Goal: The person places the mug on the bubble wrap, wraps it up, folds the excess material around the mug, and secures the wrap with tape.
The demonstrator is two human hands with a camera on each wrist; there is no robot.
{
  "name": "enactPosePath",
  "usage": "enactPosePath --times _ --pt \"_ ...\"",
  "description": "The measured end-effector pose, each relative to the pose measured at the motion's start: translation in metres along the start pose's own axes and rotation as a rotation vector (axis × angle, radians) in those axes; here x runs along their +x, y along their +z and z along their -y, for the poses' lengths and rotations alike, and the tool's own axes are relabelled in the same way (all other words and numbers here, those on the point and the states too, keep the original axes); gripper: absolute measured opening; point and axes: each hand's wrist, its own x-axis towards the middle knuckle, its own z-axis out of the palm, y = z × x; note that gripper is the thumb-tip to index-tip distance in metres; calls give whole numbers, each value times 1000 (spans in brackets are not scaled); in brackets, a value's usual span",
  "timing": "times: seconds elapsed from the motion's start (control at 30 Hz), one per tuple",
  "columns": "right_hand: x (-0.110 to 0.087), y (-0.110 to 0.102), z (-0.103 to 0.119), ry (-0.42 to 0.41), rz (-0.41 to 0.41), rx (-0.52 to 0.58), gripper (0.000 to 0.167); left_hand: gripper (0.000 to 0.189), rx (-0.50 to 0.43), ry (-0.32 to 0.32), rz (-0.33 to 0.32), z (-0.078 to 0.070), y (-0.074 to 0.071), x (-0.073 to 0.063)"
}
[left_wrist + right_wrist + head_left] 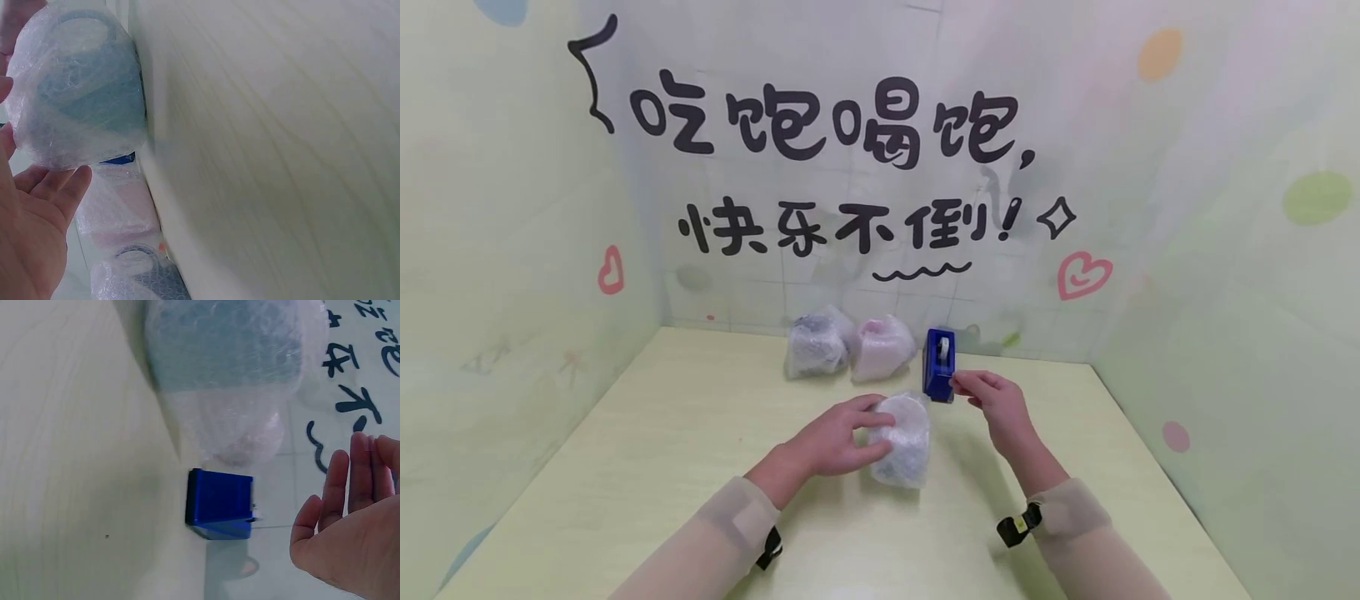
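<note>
A mug wrapped in bubble wrap [907,457] stands on the table in front of me, bluish through the wrap, with its handle side showing in the left wrist view. My left hand [838,437] holds it from the left, thumb and fingers spread around its side. Just beyond the mug, to the right, is a blue tape dispenser [938,379] with a roll of tape [943,348] in it. My right hand [1003,412] is beside the dispenser's near end, thumb and forefinger pinched together. A thin clear piece of tape [370,444] shows faintly at those fingertips.
Two more bubble-wrapped things, one dark bluish [817,346] and one pink [882,350], stand side by side at the back, left of the dispenser. Printed walls [850,292] border the pale table [700,417] at the back and both sides.
</note>
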Motion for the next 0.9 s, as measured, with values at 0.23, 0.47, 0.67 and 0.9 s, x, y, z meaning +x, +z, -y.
enactPosePath --times 0.23,0.47,0.67,0.9 --pt "-30 -1 37 -90 68 -40 17 44 -5 -8 3 3 0 0" --pt "-60 9 68 -139 193 -23 16 42 -13 6 -6 4 0 -2" --pt "-69 33 80 -155 267 12 15 41 -28 1 -16 4 0 -2" --pt "-42 60 59 -65 213 85 19 41 -36 4 -43 2 3 -2"
